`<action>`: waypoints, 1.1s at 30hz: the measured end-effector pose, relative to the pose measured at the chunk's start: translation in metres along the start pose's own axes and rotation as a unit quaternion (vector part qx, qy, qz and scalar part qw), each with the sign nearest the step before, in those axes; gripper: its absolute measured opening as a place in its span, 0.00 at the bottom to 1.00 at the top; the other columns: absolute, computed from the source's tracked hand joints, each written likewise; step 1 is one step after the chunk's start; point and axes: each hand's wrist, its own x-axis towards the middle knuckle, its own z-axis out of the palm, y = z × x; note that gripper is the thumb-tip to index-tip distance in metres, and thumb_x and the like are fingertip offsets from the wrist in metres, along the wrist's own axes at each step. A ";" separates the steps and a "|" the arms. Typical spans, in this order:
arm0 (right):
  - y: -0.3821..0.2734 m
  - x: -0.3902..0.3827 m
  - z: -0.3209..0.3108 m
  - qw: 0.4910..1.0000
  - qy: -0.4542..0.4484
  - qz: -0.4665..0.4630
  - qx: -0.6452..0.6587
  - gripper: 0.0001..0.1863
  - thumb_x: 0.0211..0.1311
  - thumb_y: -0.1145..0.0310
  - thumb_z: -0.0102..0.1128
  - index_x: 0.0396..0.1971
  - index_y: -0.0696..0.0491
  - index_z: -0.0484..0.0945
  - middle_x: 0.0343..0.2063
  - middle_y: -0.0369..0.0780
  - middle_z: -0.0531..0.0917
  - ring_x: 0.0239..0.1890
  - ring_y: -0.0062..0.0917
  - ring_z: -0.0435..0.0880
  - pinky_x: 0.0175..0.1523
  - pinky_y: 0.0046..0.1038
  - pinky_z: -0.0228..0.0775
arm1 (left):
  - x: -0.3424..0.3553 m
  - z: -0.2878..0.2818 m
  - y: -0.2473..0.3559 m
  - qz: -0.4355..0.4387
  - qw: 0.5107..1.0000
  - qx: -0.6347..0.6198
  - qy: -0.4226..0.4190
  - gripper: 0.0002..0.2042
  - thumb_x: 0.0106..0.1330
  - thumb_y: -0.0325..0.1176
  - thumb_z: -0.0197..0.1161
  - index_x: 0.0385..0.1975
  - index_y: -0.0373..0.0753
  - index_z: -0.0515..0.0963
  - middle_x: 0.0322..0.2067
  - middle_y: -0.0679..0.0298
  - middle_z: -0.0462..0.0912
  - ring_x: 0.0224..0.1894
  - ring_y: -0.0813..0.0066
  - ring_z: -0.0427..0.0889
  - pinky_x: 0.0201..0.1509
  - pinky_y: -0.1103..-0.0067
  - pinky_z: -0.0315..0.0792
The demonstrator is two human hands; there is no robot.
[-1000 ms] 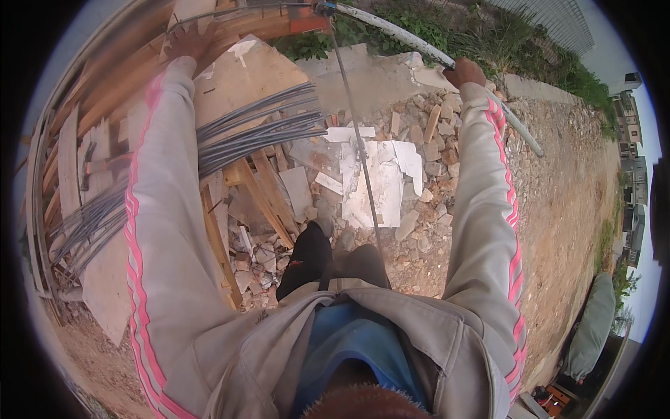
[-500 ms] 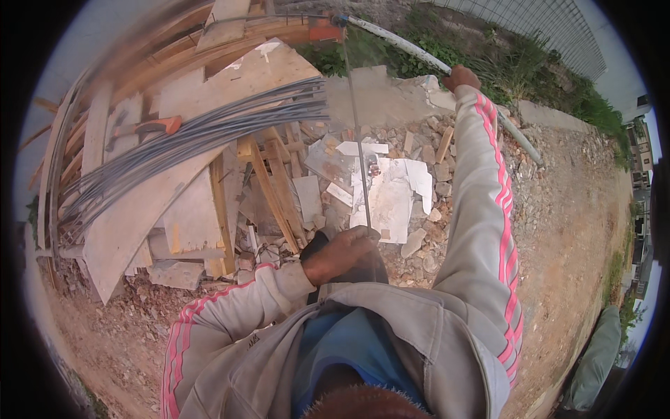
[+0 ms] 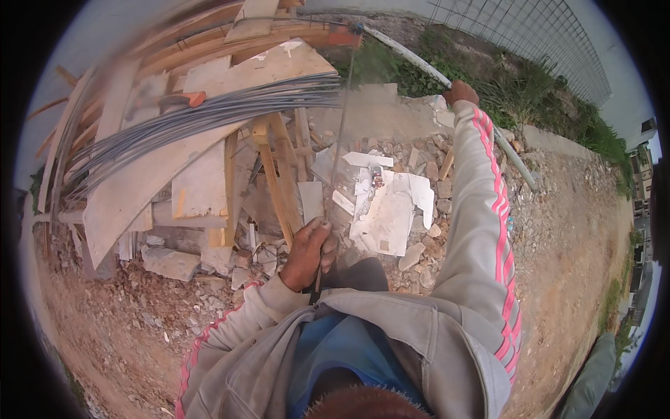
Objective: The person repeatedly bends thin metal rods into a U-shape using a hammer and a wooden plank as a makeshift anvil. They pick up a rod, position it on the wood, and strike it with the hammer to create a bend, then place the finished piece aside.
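Note:
My left hand (image 3: 309,255) is closed around a thin steel rod (image 3: 338,150) in front of my body. From this hand the rod runs away from me to an orange block (image 3: 345,36) at the far edge of the timber. Out to the right, my right hand (image 3: 460,93) grips a long white pipe (image 3: 405,52). The pipe's far end meets the orange block, and its other end slants down to the right past my sleeve. How rod and pipe join at the block is too blurred to tell.
A bundle of grey steel rods (image 3: 209,112) lies across a plywood sheet (image 3: 132,202) on the left, with an orange-handled tool (image 3: 192,99) behind it. Broken white boards (image 3: 387,216) and rubble cover the ground ahead. Wire mesh (image 3: 530,42) and weeds (image 3: 537,91) stand at the far right.
My left hand has moved left, and the near part of the rod has swung left with it. My right hand keeps its grip on the pipe. The view has shifted slightly.

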 end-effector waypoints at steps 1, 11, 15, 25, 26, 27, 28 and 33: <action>-0.002 -0.003 0.000 1.000 -0.002 0.001 -0.001 0.21 0.56 0.51 0.69 0.46 0.46 0.84 0.47 0.45 0.87 0.52 0.43 0.86 0.55 0.45 0.79 | -0.005 0.000 -0.004 0.000 1.000 -0.007 0.008 0.10 0.79 0.42 0.50 0.41 0.43 0.73 0.21 0.74 0.66 0.14 0.86 0.64 0.15 0.85 0.60; -0.015 -0.035 -0.023 1.000 0.019 -0.002 -0.011 0.17 0.55 0.57 0.68 0.44 0.47 0.87 0.46 0.43 0.88 0.50 0.40 0.88 0.53 0.42 0.81 | -0.028 -0.008 0.014 0.017 0.998 -0.019 0.053 0.10 0.79 0.41 0.50 0.41 0.41 0.73 0.19 0.74 0.64 0.12 0.87 0.59 0.13 0.85 0.55; -0.014 -0.036 -0.015 1.000 0.030 -0.006 -0.007 0.17 0.54 0.56 0.69 0.43 0.46 0.86 0.44 0.43 0.88 0.49 0.40 0.88 0.51 0.41 0.82 | -0.026 -0.008 0.011 0.010 0.998 -0.034 0.044 0.10 0.79 0.41 0.51 0.40 0.42 0.73 0.18 0.75 0.64 0.12 0.87 0.59 0.12 0.85 0.56; -0.001 -0.011 -0.002 1.000 -0.009 -0.026 0.004 0.21 0.52 0.52 0.69 0.45 0.45 0.84 0.43 0.44 0.88 0.48 0.41 0.88 0.50 0.44 0.81 | -0.022 0.001 0.006 0.016 0.999 0.019 0.047 0.10 0.79 0.40 0.49 0.42 0.40 0.73 0.19 0.75 0.63 0.14 0.88 0.58 0.15 0.85 0.55; 0.008 -0.006 0.004 0.999 -0.014 -0.027 0.010 0.21 0.52 0.52 0.69 0.45 0.45 0.84 0.43 0.44 0.88 0.48 0.41 0.88 0.50 0.45 0.81 | -0.019 0.005 0.003 0.016 0.998 0.027 0.047 0.11 0.79 0.40 0.49 0.43 0.40 0.73 0.19 0.75 0.63 0.14 0.88 0.58 0.15 0.85 0.55; 0.012 -0.002 0.010 0.999 -0.019 -0.037 0.006 0.22 0.52 0.52 0.69 0.46 0.45 0.84 0.43 0.44 0.88 0.48 0.42 0.87 0.51 0.45 0.81 | -0.018 0.008 0.002 0.022 0.998 0.040 0.040 0.11 0.79 0.40 0.49 0.44 0.39 0.74 0.19 0.75 0.63 0.15 0.88 0.58 0.16 0.85 0.54; 0.013 0.001 0.013 0.999 -0.023 -0.048 0.005 0.22 0.51 0.52 0.69 0.46 0.45 0.84 0.44 0.45 0.88 0.48 0.43 0.87 0.51 0.45 0.81 | -0.019 0.009 0.002 0.030 0.997 0.054 0.036 0.11 0.79 0.40 0.49 0.45 0.38 0.74 0.19 0.76 0.63 0.15 0.88 0.58 0.16 0.85 0.54; 0.008 0.004 0.010 0.994 -0.012 -0.108 0.030 0.22 0.52 0.52 0.68 0.45 0.46 0.85 0.43 0.47 0.88 0.47 0.45 0.87 0.53 0.43 0.80 | -0.022 0.021 0.000 0.041 0.994 0.075 0.065 0.13 0.79 0.38 0.50 0.47 0.36 0.76 0.20 0.77 0.63 0.19 0.90 0.60 0.20 0.85 0.55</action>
